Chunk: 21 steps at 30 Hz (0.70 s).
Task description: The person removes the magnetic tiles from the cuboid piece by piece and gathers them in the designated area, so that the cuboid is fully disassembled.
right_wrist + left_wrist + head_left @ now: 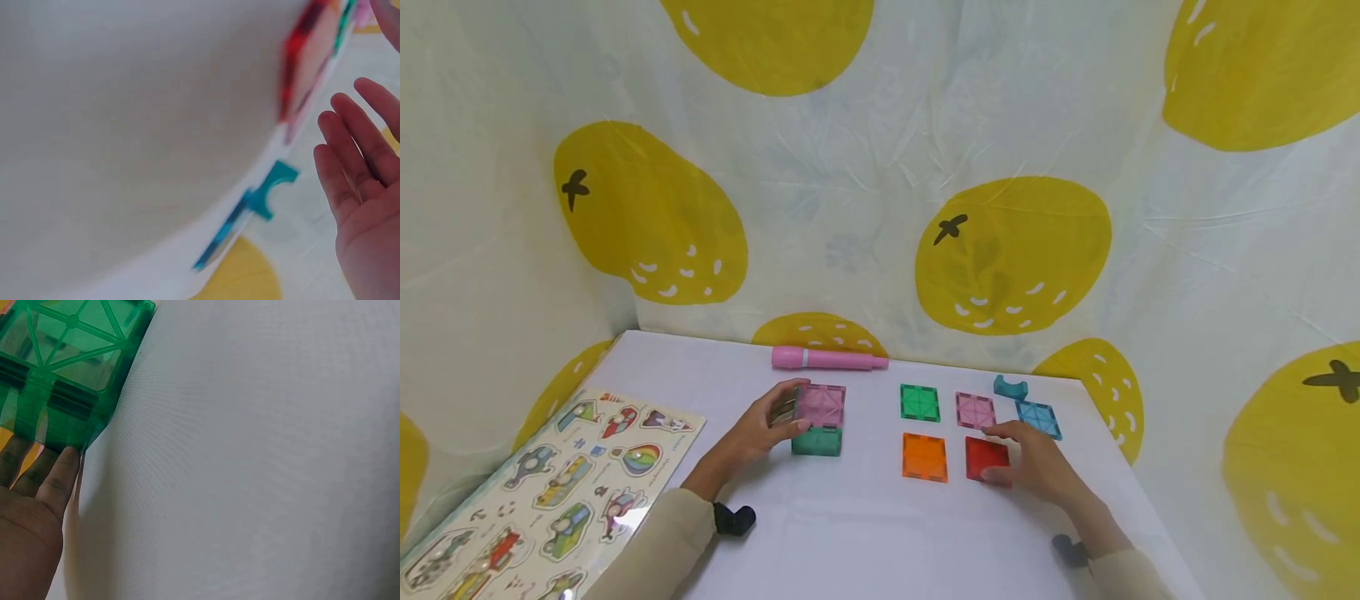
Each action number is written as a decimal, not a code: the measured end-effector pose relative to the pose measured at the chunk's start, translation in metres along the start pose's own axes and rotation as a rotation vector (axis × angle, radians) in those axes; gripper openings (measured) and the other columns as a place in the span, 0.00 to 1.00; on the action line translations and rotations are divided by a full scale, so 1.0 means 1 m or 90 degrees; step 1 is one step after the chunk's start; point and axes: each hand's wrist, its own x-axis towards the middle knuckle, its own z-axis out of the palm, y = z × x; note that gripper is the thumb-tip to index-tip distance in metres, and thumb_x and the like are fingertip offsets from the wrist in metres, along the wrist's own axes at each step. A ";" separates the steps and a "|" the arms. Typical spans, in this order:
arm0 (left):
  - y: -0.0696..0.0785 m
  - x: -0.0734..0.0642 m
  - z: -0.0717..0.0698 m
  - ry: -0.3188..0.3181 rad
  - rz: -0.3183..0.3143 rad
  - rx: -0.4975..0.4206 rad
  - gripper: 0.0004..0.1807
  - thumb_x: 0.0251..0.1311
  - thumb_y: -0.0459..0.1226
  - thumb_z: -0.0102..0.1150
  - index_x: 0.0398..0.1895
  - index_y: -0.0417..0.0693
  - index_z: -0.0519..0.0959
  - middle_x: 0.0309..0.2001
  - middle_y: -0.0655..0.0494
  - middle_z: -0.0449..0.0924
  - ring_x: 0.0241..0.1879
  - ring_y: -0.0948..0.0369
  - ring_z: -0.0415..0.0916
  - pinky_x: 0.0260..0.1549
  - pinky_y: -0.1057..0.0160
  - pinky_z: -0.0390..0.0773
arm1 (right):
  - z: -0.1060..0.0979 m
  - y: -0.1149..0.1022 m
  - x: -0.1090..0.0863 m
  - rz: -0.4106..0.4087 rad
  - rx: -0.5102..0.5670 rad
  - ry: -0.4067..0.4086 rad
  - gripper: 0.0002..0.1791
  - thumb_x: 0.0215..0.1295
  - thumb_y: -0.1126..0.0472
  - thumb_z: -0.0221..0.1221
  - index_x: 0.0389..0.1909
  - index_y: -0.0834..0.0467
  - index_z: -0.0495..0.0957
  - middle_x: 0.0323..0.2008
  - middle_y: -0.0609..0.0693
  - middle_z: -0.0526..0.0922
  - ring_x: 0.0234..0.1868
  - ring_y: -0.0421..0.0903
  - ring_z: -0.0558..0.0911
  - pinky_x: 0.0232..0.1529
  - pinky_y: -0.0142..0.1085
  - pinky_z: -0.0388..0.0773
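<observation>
A box of magnetic tiles, with a pink top tile point(820, 407) and a green side tile point(816, 442), stands left of the middle of the table. My left hand point(775, 423) grips the box at its left side, thumb on the front and fingers round behind. Close up in the left wrist view, the green side point(75, 337) shows with fingertips at its edge. My right hand point(1037, 462) is over the flat red magnetic tile point(985, 458), thumb near its front edge. Its fingers point(353, 147) are spread and loosely bent with nothing between them.
Flat magnetic tiles lie around: green point(920, 403), orange point(924, 457), pink point(975, 409) and blue point(1039, 419). Behind the blue one is a teal arch block point(1011, 387). A pink wand-like stick point(831, 359) lies along the back edge; a picture puzzle board point(595, 446) covers the left.
</observation>
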 end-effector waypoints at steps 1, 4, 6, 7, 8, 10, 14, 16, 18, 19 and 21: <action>0.000 0.000 0.000 0.000 0.000 0.000 0.38 0.72 0.45 0.67 0.81 0.65 0.62 0.83 0.46 0.59 0.84 0.40 0.52 0.81 0.34 0.54 | 0.000 -0.004 0.002 -0.004 0.010 0.005 0.38 0.54 0.48 0.81 0.67 0.45 0.81 0.65 0.53 0.83 0.68 0.58 0.78 0.62 0.59 0.84; 0.000 0.000 0.000 -0.001 0.001 -0.001 0.38 0.72 0.45 0.67 0.81 0.65 0.62 0.83 0.46 0.59 0.84 0.40 0.51 0.81 0.34 0.54 | 0.004 -0.021 0.008 -0.021 0.045 0.030 0.34 0.57 0.49 0.79 0.66 0.48 0.82 0.62 0.53 0.85 0.65 0.58 0.81 0.59 0.56 0.87; 0.000 0.000 0.000 -0.002 0.000 -0.001 0.38 0.72 0.45 0.67 0.81 0.65 0.62 0.83 0.46 0.59 0.84 0.40 0.51 0.81 0.34 0.55 | 0.008 -0.034 0.012 -0.039 0.081 0.049 0.32 0.59 0.50 0.78 0.65 0.50 0.82 0.60 0.53 0.86 0.62 0.58 0.83 0.57 0.53 0.88; 0.000 0.000 0.000 -0.002 0.000 -0.001 0.38 0.72 0.45 0.67 0.82 0.65 0.61 0.83 0.46 0.59 0.84 0.40 0.51 0.81 0.34 0.55 | 0.011 -0.041 0.015 -0.046 0.101 0.058 0.31 0.59 0.51 0.78 0.64 0.50 0.83 0.59 0.53 0.87 0.61 0.57 0.85 0.56 0.52 0.89; 0.000 0.000 0.000 -0.002 -0.001 -0.002 0.39 0.72 0.45 0.67 0.82 0.64 0.61 0.83 0.46 0.59 0.84 0.40 0.51 0.81 0.34 0.55 | 0.014 -0.047 0.017 -0.051 0.123 0.066 0.31 0.60 0.51 0.78 0.64 0.50 0.83 0.59 0.53 0.87 0.60 0.56 0.85 0.56 0.51 0.89; 0.000 0.000 0.000 -0.002 -0.001 -0.006 0.40 0.72 0.45 0.67 0.82 0.62 0.61 0.83 0.46 0.59 0.84 0.39 0.51 0.81 0.34 0.55 | 0.020 -0.061 0.021 -0.063 0.164 0.075 0.30 0.60 0.51 0.78 0.63 0.48 0.83 0.59 0.53 0.87 0.58 0.54 0.86 0.58 0.52 0.88; -0.001 0.000 0.000 -0.003 0.000 -0.008 0.40 0.71 0.46 0.68 0.82 0.61 0.61 0.83 0.45 0.59 0.84 0.39 0.51 0.81 0.34 0.53 | 0.031 -0.087 0.029 -0.075 0.233 0.076 0.28 0.60 0.50 0.78 0.61 0.44 0.84 0.59 0.51 0.88 0.58 0.53 0.87 0.59 0.51 0.87; -0.001 0.000 0.000 -0.003 0.000 -0.007 0.40 0.71 0.46 0.69 0.82 0.62 0.62 0.83 0.45 0.59 0.84 0.39 0.51 0.82 0.34 0.53 | 0.036 -0.099 0.031 -0.080 0.265 0.070 0.27 0.60 0.50 0.78 0.61 0.44 0.84 0.58 0.51 0.88 0.58 0.54 0.86 0.57 0.47 0.88; -0.002 0.000 0.000 -0.002 0.000 -0.007 0.39 0.70 0.46 0.69 0.81 0.64 0.62 0.82 0.46 0.60 0.84 0.40 0.52 0.82 0.34 0.53 | 0.042 -0.110 0.034 -0.081 0.302 0.061 0.27 0.60 0.51 0.78 0.61 0.44 0.85 0.57 0.50 0.89 0.58 0.54 0.87 0.53 0.43 0.90; -0.002 0.000 0.000 -0.002 0.000 -0.006 0.39 0.70 0.46 0.69 0.81 0.64 0.62 0.82 0.46 0.60 0.84 0.40 0.52 0.82 0.34 0.53 | 0.046 -0.116 0.036 -0.085 0.316 0.058 0.27 0.61 0.51 0.78 0.61 0.44 0.85 0.56 0.50 0.89 0.58 0.54 0.87 0.54 0.42 0.90; -0.002 0.000 0.000 -0.001 0.002 -0.008 0.39 0.70 0.46 0.69 0.81 0.63 0.62 0.82 0.46 0.60 0.84 0.40 0.52 0.82 0.34 0.53 | 0.052 -0.127 0.039 -0.091 0.347 0.046 0.26 0.61 0.51 0.77 0.61 0.45 0.85 0.55 0.49 0.90 0.56 0.52 0.89 0.55 0.40 0.89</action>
